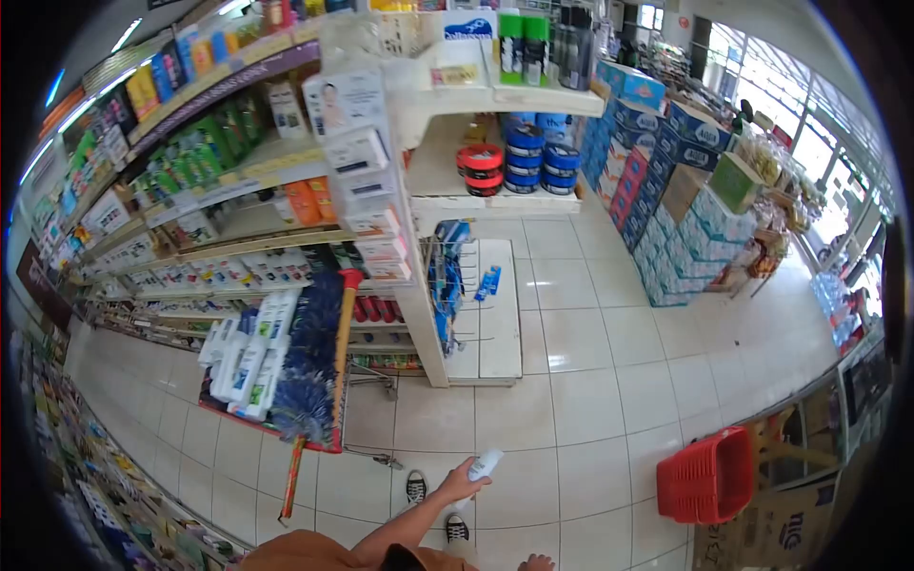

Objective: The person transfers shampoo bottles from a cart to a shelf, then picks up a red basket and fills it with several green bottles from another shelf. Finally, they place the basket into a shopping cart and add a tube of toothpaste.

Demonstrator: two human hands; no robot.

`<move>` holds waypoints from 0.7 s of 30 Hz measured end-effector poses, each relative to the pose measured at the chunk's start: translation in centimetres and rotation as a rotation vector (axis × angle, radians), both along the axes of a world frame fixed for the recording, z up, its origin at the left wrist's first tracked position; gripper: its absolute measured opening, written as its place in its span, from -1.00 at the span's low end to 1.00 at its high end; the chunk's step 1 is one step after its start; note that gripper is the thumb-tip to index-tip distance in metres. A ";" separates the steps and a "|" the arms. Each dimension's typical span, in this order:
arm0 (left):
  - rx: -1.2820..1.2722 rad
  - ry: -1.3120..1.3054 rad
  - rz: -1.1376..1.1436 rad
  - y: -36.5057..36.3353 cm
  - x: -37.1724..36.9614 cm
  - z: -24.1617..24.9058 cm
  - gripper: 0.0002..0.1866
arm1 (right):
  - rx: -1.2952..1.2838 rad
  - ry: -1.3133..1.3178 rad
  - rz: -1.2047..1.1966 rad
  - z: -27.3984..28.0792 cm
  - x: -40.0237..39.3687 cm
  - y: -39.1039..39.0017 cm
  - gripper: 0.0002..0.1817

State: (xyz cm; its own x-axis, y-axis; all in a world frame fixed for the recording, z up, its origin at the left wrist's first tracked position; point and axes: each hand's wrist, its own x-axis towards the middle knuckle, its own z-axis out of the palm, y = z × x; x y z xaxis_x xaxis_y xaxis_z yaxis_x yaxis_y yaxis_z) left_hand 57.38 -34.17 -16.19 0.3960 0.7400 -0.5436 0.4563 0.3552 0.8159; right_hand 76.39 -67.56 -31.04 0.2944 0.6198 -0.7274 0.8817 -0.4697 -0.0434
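My left hand (459, 483) is closed around a small white bottle (486, 464), held out low in front of me above the tiled floor. My right hand (537, 563) shows only in part at the bottom edge; its fingers are slightly apart and I see nothing in them. To the left stands a cart with a red-edged tray (333, 447). Several white bottles (249, 366) lie piled on it, beside a dark blue feather duster (309, 352) with an orange-brown handle.
A tall shelf (238, 176) of toiletries runs along the left. Its end display (500, 205) holds red and blue tubs. Stacked cartons (666, 228) stand at the back right. Red shopping baskets (703, 476) sit right, beside a cardboard box (766, 533).
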 end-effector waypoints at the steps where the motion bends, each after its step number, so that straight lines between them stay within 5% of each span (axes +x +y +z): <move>1: -0.009 -0.009 0.006 -0.5 -0.1 2.6 -0.32 | -0.054 -0.012 0.018 -3.4 1.1 -0.4 -0.45; 2: -0.021 -0.019 0.010 -1.3 -0.2 5.2 -0.33 | -0.109 -0.025 0.035 -6.4 1.5 -1.2 -0.42; 7: 0.057 -0.192 -0.041 -2.5 -3.0 16.2 -0.40 | -0.050 0.100 -0.198 3.1 -1.0 9.4 -0.57; 10: 0.080 -0.417 -0.017 -3.0 -6.0 21.4 -0.45 | 0.263 0.365 -0.092 1.2 -5.9 15.9 -0.56; 14: 0.345 -0.484 0.044 -4.0 -11.0 27.2 -0.38 | 0.811 0.930 -0.184 10.1 -17.1 24.5 -0.64; 16: 0.453 -0.373 0.001 -4.3 -14.4 30.7 -0.41 | 0.652 1.367 -0.363 14.1 -21.5 26.1 -0.61; 20: 0.178 -0.592 -0.057 -3.1 -21.9 31.4 -0.40 | 0.271 2.123 -0.821 20.1 -28.6 31.1 -0.53; 21: 0.181 -0.630 -0.036 -3.0 -24.1 31.8 -0.39 | 0.325 2.045 -0.802 23.2 -30.1 31.3 -0.53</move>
